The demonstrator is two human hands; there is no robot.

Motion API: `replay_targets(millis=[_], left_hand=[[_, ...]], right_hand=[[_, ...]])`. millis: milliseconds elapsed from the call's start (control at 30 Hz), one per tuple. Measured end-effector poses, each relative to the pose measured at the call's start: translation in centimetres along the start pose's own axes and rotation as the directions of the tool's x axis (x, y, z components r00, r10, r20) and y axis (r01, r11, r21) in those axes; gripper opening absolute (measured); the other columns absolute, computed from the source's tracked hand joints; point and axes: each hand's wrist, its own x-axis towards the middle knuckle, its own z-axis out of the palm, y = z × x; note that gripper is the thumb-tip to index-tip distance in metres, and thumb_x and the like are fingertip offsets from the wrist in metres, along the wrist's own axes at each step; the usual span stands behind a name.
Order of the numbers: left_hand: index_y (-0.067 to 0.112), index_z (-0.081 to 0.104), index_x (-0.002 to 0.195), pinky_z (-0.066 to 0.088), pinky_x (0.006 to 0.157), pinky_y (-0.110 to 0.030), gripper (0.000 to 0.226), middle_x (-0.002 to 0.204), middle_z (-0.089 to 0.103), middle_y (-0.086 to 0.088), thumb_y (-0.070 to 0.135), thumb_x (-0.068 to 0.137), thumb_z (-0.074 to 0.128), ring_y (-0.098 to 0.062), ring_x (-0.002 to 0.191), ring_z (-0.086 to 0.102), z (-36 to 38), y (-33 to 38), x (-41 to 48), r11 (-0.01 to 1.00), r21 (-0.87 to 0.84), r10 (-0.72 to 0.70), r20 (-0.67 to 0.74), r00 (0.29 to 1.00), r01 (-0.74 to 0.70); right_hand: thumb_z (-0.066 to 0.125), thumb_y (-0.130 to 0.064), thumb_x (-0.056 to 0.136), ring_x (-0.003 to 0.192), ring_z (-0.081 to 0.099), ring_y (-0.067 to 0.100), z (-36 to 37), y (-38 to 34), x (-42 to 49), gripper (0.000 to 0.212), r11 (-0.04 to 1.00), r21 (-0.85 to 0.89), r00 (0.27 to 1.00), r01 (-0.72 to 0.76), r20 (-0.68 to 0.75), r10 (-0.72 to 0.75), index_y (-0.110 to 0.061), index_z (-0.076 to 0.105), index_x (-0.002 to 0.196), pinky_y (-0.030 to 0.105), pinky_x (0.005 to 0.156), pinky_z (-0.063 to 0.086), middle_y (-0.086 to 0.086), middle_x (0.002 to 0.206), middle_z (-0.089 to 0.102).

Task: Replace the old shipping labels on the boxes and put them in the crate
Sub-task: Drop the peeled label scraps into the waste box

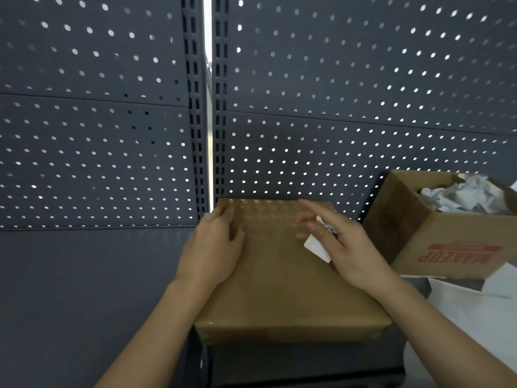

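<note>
Forearms come in from the bottom edge of the head view and meet over a closed brown box (pixel 279 292). Its long axis runs straight away from the person, the far end close to the grey pegboard wall (pixel 112 135).

The left hand (pixel 215 247) lies palm down on the left far part of the lid. Its fingers (pixel 225 217) are relaxed, reach toward the far left corner and grip nothing, so it looks to be steadying the box.

The right hand (pixel 349 253) hovers over the right far part of the lid, wrist angled in from the right. Its fingers (pixel 316 210) are stretched forward and blurred. A white label (pixel 317 247) shows beneath them, apparently pinched against the thumb, with its lower corner hanging over the lid. Whether any of it is stuck down cannot be told.

The label lies directly under the right hand and well apart from the left, so the right hand is the one placed to work it.

An open carton (pixel 419 247) of crumpled paper (pixel 461 197) stands just to the right, with white sheets (pixel 461 317) nearer. No crate can be made out.
</note>
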Motion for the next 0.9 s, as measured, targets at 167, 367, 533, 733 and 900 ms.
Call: replay_targets(millis=[167, 367, 533, 733, 900], left_hand=[[0.019, 0.063, 0.097, 0.054, 0.068, -0.041, 0.014, 0.110, 0.057, 0.012, 0.023, 0.092, 0.051, -0.017, 0.097, 0.057, -0.6, 0.7, -0.1, 0.977, 0.165, 0.147, -0.072, 0.986, -0.134], [0.028, 0.069, 0.100, 0.055, 0.072, -0.038, 0.016, 0.083, 0.070, 0.006, 0.027, 0.093, 0.055, -0.011, 0.077, 0.065, -0.8, 5.7, -0.7, 0.978, 0.051, 0.206, -0.038, 0.978, -0.204], [0.027, 0.071, 0.091, 0.054, 0.072, -0.035, 0.016, 0.074, 0.070, 0.005, 0.033, 0.092, 0.057, -0.008, 0.071, 0.064, 3.7, 12.9, -0.6, 0.953, -0.101, 0.293, 0.072, 0.953, -0.285], [0.030, 0.069, 0.096, 0.052, 0.074, -0.027, 0.015, 0.084, 0.064, 0.016, 0.038, 0.091, 0.057, 0.001, 0.077, 0.058, 10.2, 20.7, -2.5, 0.910, -0.151, 0.414, 0.272, 0.869, -0.387], [0.036, 0.061, 0.098, 0.052, 0.086, -0.038, 0.031, 0.103, 0.062, 0.016, 0.061, 0.081, 0.059, -0.006, 0.095, 0.058, 14.4, 24.8, -4.5, 0.905, -0.109, 0.397, 0.561, 0.727, -0.410]], right_hand=[[0.042, -0.026, 0.102, 0.070, 0.065, 0.006, -0.9, -0.4, -0.5, 0.017, 0.997, 0.031, 0.994, -0.068, -0.084, 0.070, -0.028, 0.058, 0.108, 0.022, 0.068, 0.051, -0.006, 0.077, 0.067], [0.034, -0.033, 0.098, 0.087, 0.056, 0.033, -5.2, -1.3, -2.0, 0.026, 0.975, 0.206, 0.976, -0.087, -0.177, 0.124, -0.037, 0.057, 0.110, 0.047, 0.079, 0.046, 0.014, 0.092, 0.057], [0.033, -0.005, 0.096, 0.107, 0.051, -0.003, -12.3, -1.2, -5.4, 0.060, 0.990, 0.111, 0.953, -0.092, -0.278, 0.120, -0.036, 0.032, 0.148, 0.008, 0.097, 0.035, -0.009, 0.124, 0.056], [0.053, -0.027, 0.099, 0.114, 0.060, 0.009, -19.9, 3.0, -6.7, 0.054, 0.992, -0.008, 0.907, -0.127, -0.406, 0.113, -0.037, 0.025, 0.144, 0.042, 0.102, 0.046, -0.010, 0.122, 0.062], [0.074, -0.034, 0.084, 0.095, 0.066, 0.005, -23.2, 6.7, -6.4, 0.033, 0.971, -0.087, 0.824, -0.223, -0.550, 0.140, -0.023, 0.055, 0.108, 0.037, 0.088, 0.054, -0.009, 0.102, 0.069]])
